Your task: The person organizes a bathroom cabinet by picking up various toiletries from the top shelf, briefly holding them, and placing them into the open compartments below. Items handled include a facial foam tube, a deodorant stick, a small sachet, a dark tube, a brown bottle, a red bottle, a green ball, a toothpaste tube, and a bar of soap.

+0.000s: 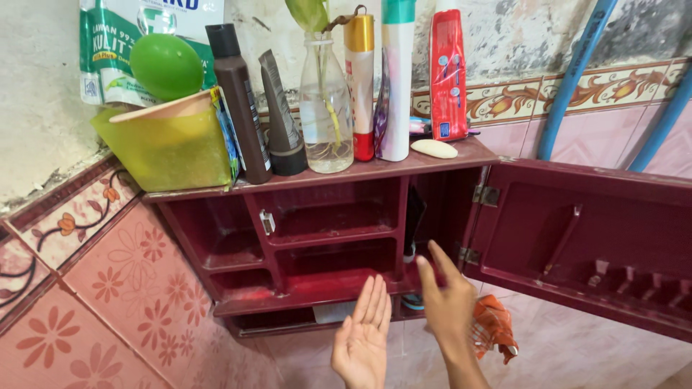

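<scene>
The tiled wall [108, 288] fills the view, pink with flower patterns below and rough plaster above. Fixed to it is a dark red plastic cabinet [324, 209], its door [584, 245] swung fully out to the right so the compartments lie open. The shelves inside look nearly bare, with a dark, upright thing [414, 216] in the narrow right compartment; what it is cannot be told.

The cabinet top serves as a shelf, and things stand crowded along it against the wall, likely so they stay upright. From the left: a yellow-green tub [169, 148] with a green ball [167, 66] resting in it, a brown bottle [239, 101], a grey tube [281, 119] set on its cap, a clear glass bottle [326, 108] holding water and a plant cutting, a red and gold bottle [360, 86], a white bottle [395, 79], a red tube [447, 75] leaning on the wall, and a pale soap bar [434, 148] lying flat at the edge. Two blue pipes [573, 72] run slanted down the wall behind the door.

Below the cabinet, the left hand [362, 338] is held palm up, fingers together and straight, its grip empty. The right hand [445, 295] is just beside it, raised toward the lower right compartment, fingers apart and holding nothing. An orange cloth [494, 324] hangs just behind the right wrist.
</scene>
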